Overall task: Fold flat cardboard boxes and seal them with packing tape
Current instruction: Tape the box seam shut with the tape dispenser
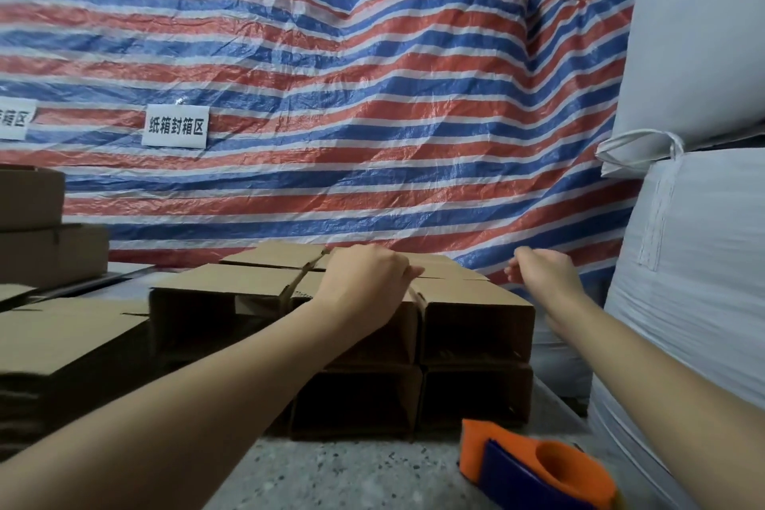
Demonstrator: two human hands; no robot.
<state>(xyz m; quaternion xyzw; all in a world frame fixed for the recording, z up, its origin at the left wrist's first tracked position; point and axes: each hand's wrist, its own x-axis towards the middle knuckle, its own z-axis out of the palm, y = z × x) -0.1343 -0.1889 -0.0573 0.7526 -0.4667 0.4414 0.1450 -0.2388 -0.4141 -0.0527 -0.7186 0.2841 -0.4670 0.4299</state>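
Bundles of flat brown cardboard boxes (476, 319) are stacked two high in front of me, each tied with a tan strap (419, 302). My left hand (368, 277) lies on top of the front upper bundle, and its fingers curl round the strap where it crosses the top edge. Just beyond the stack's right end, my right hand (542, 273) hovers in the air with its fingers curled, and I see nothing in it. An orange and blue tape dispenser (534, 468) lies on the speckled floor (352, 476) at the lower right, touched by neither hand.
Another pile of flat cardboard (62, 340) lies at the left, with two assembled boxes (45, 253) stacked behind it. Large white bulk bags (695, 261) wall off the right side. A red, white and blue striped tarp (331, 116) with paper signs hangs behind.
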